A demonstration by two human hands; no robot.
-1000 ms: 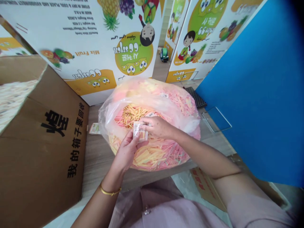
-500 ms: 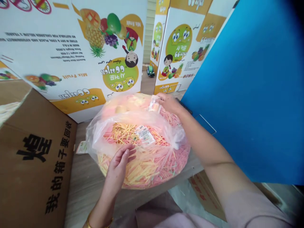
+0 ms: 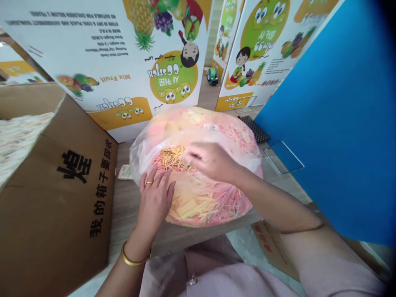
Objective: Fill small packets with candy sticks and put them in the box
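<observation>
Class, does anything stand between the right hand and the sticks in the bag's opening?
Nothing visible does: the right hand is over the open bag, beside uncovered sticks. What lies directly beneath it is hidden.

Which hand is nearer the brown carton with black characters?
Left hand. It is at the left part of the plastic bag, toward the brown carton; the right hand is farther off, over the bag's opening.

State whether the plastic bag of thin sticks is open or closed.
Open: the plastic bag gapes at its mouth, where yellow and pink sticks show uncovered inside.
</observation>
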